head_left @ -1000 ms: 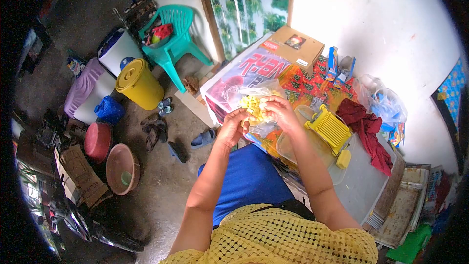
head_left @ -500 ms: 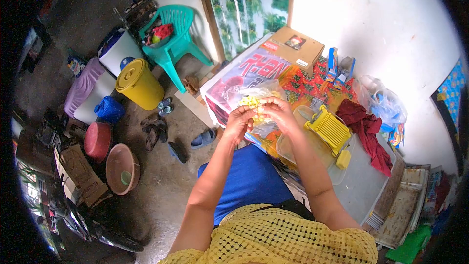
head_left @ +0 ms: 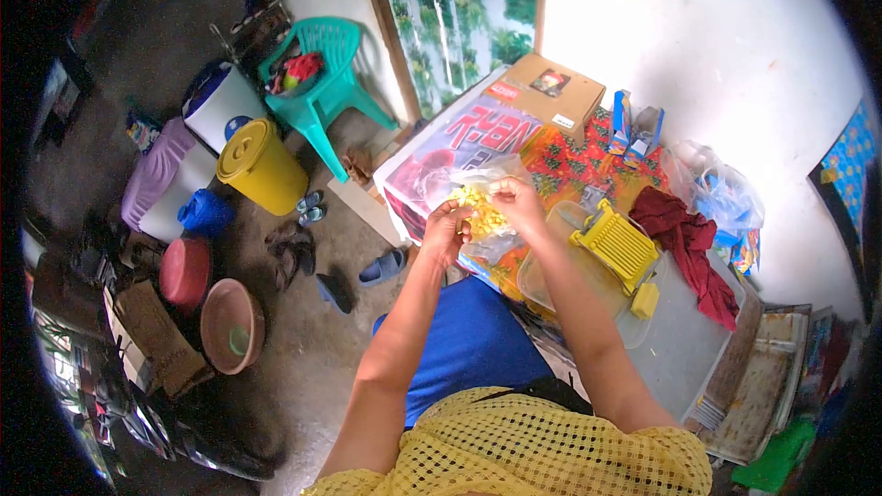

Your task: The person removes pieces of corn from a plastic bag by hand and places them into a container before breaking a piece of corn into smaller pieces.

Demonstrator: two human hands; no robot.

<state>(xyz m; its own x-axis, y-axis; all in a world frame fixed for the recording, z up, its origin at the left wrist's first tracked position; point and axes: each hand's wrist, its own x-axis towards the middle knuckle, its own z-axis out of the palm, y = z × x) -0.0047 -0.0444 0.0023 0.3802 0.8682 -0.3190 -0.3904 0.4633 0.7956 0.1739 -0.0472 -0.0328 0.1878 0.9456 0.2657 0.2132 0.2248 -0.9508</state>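
A clear plastic bag (head_left: 505,168) full of small yellow pieces (head_left: 482,211) is between my hands, above the near edge of the table. My left hand (head_left: 446,230) is closed on the left side of the bag, fingers pinched. On the opposite side my right hand (head_left: 517,203) pinches the bag's rim. The yellow pieces show in the gap between the two hands; their exact kind is too small to make out. Just right of my right forearm lie a clear plastic container (head_left: 540,277) and a yellow slicer with ridges (head_left: 617,243).
A cardboard box (head_left: 556,92) stands at the table's back, with blue boxes (head_left: 634,129), a dark red cloth (head_left: 684,243) and plastic bags (head_left: 717,188) to the right. On the floor at left are a green chair (head_left: 322,83), a yellow bucket (head_left: 262,165), basins (head_left: 231,326) and slippers (head_left: 381,266).
My hands have moved apart, the right one up and to the right, uncovering more of the yellow pieces. The view has shifted slightly.
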